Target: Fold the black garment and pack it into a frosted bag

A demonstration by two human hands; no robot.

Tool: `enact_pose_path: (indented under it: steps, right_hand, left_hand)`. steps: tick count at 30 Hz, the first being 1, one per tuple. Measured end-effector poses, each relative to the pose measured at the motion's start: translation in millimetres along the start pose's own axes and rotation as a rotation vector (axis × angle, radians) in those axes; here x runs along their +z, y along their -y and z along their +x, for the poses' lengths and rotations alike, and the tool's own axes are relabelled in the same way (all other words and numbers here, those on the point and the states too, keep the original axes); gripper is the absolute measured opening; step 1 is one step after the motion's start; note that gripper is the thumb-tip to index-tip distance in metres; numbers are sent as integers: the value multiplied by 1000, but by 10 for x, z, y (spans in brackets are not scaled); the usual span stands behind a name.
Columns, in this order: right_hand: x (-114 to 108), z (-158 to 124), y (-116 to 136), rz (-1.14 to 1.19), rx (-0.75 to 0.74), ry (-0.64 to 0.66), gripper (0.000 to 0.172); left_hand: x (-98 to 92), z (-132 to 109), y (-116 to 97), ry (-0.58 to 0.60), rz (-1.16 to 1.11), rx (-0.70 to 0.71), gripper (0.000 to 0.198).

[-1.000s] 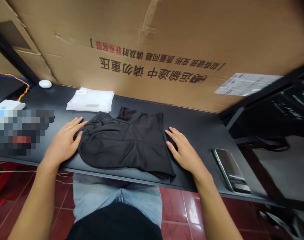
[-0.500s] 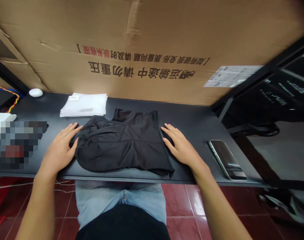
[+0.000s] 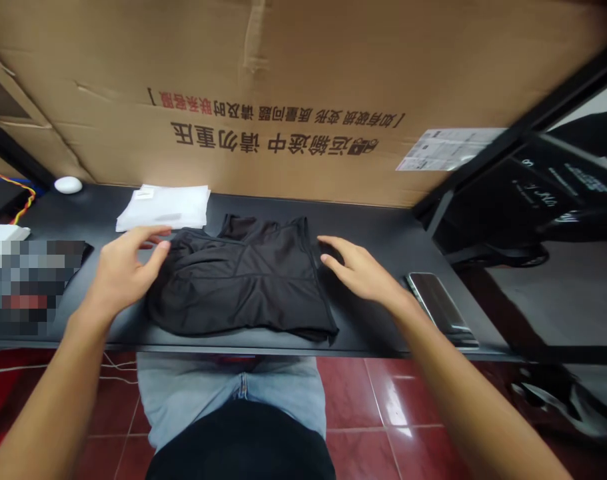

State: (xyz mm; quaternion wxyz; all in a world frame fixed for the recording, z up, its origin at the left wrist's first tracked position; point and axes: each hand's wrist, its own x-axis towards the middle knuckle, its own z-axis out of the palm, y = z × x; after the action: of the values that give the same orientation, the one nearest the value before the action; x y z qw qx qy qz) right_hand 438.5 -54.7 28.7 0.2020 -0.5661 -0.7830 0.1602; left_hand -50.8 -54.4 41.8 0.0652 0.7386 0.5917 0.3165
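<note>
Above the desk (image 3: 378, 230), left hand (image 3: 126, 267), right hand (image 3: 360, 272) flanking black cloth (image 3: 248, 280), fingers (image 3: 339, 245) curved, wide apart, left contact unclear

The cloth (image 3: 248, 287) is plain black, its seams and edging the same black. The bench (image 3: 373, 230) is a dark charcoal grey. The cardboard (image 3: 323, 53) is tan brown, printed with rows of black characters and one short run in red. A white label (image 3: 450, 148) on it carries faint grey print. The packet (image 3: 168, 208) is milky white. The phone (image 3: 439, 303) has a dark face and a pale rim. The jeans (image 3: 193, 383) are faded light blue, the shirt (image 3: 243, 443) solid black. The floor (image 3: 350, 443) is glossy maroon tile, gridded with paler lines.
</note>
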Motion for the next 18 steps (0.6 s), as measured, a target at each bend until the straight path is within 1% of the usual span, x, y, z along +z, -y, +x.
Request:
enact_pose_path:
  steps: [1, 2, 3, 6, 8, 10, 12, 14, 18]
  right_hand:
    - [-29, 124, 25, 27, 12, -26, 52]
    - [-41, 258, 55, 50, 24, -54, 51]
    - [-38, 395, 88, 60, 36, -77, 49]
    - [44, 754, 178, 17, 81, -152, 40]
    - [120, 902, 206, -10, 108, -203, 35]
    - [183, 970, 201, -13, 121, -242, 28]
    - [219, 980, 178, -10, 118, -264, 22]
    - [231, 961, 157, -2, 108, -278, 17]
    - [215, 889, 156, 13, 93, -298, 12]
  left_hand:
    - [38, 143, -117, 5, -43, 31, 43]
    - [95, 296, -232, 59, -76, 72, 43]
    - [167, 451, -340, 86, -83, 104, 43]
    - [406, 857, -605, 172, 1, 174, 44]
    - [533, 1026, -717, 231, 89, 169, 41]
    - [611, 1106, -773, 268, 171, 166, 35]
    - [649, 1126, -775, 272, 231, 172, 30]
    - [666, 1123, -738, 266, 254, 168, 30]
    - [678, 1136, -619, 274, 211, 178, 25]
